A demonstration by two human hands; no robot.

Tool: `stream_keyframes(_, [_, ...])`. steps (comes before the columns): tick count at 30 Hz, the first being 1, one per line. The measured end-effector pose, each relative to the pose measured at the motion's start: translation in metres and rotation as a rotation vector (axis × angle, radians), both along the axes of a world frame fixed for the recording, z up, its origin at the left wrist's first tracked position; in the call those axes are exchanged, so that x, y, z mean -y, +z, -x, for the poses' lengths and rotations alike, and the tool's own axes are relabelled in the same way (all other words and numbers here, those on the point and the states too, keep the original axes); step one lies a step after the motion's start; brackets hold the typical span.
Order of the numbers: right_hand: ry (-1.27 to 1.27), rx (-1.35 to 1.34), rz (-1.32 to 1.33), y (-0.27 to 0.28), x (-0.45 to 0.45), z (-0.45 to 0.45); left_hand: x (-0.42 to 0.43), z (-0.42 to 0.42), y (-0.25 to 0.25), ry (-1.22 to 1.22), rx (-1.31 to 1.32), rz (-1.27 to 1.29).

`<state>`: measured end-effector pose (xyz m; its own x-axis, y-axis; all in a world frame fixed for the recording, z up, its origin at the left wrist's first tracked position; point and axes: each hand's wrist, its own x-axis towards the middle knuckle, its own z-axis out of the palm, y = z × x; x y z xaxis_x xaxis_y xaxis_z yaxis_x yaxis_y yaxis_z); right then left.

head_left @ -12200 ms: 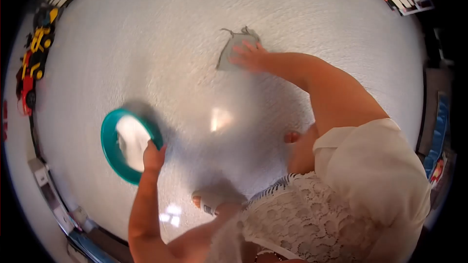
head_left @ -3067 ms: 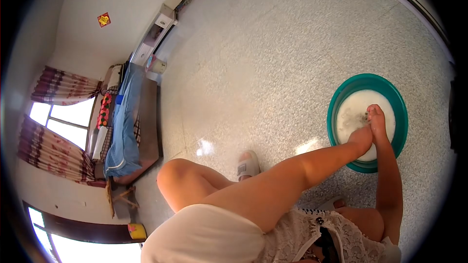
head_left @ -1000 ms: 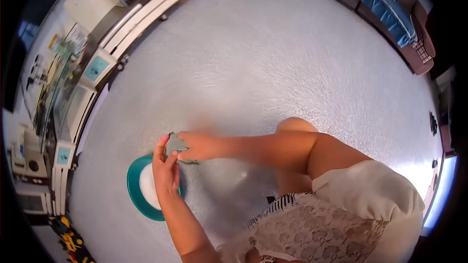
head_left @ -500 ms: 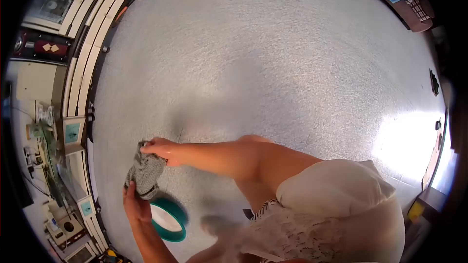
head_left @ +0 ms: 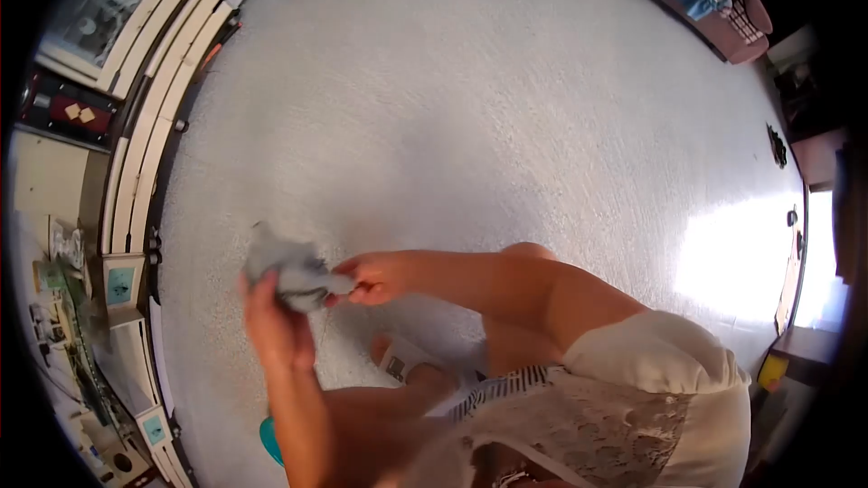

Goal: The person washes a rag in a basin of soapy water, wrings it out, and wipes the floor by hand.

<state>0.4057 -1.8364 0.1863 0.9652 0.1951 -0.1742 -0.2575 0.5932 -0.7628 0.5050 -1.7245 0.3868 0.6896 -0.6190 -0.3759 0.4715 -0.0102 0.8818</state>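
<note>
A crumpled grey cloth [head_left: 294,264] with a dark band near its edge hangs above the floor, blurred by motion. My left hand [head_left: 278,321] grips it from below on the left, fingers curled against it. At the other end, my right hand [head_left: 372,276] pinches a narrow corner that is stretched toward it. Below, a teal basin [head_left: 270,439] stands on the floor, mostly hidden behind my left forearm.
Pale, shiny floor [head_left: 434,72] surrounds me. Along the left runs a low white cabinet [head_left: 136,181] with framed pictures and a speaker. A sofa [head_left: 746,32] with blue fabric stands at the upper right. My foot wears a white slipper [head_left: 402,361].
The cloth has turned and bunched, and my right hand has moved rightward, drawing out one corner. My left hand has shifted up and right. My left forearm now covers most of the basin.
</note>
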Motion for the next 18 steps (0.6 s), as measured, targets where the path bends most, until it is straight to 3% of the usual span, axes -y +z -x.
stream_keyframes(2, [-0.256,0.072,0.04,0.016,0.02,0.006,0.026,-0.007,-0.02,-0.034,-0.019,0.021])
stream_keyframes(3, [-0.426,-0.095,-0.3,0.023,0.034,0.008,0.042,-0.011,-0.032,-0.05,-0.016,0.038])
stream_keyframes(5, [-0.649,0.114,-0.096,-0.001,0.076,0.009,0.068,-0.03,-0.067,-0.152,-0.067,0.214])
stream_keyframes(6, [-0.73,0.121,-0.144,0.014,0.091,0.016,0.081,-0.037,-0.079,-0.187,-0.152,0.358])
stream_keyframes(10, [-0.955,0.047,-0.321,0.118,0.114,0.023,0.128,-0.058,-0.111,-0.213,-0.268,0.225])
stream_keyframes(11, [-1.056,-0.036,-0.418,0.13,0.117,0.02,0.137,-0.069,-0.126,-0.334,-0.177,0.099])
stream_keyframes(13, [-0.659,0.194,-0.426,0.08,0.177,0.048,0.15,-0.079,-0.136,-0.37,-0.268,0.132])
stream_keyframes(14, [-1.016,-0.212,-0.177,0.129,0.162,0.031,0.154,-0.083,-0.143,-0.384,-0.316,0.145])
stream_keyframes(16, [-0.98,-0.409,-0.007,0.157,0.167,0.015,0.168,-0.092,-0.221,-0.463,0.24,0.353])
stream_keyframes(18, [-0.922,-0.564,0.205,0.173,0.156,-0.011,0.161,-0.104,-0.217,-0.451,0.191,0.395])
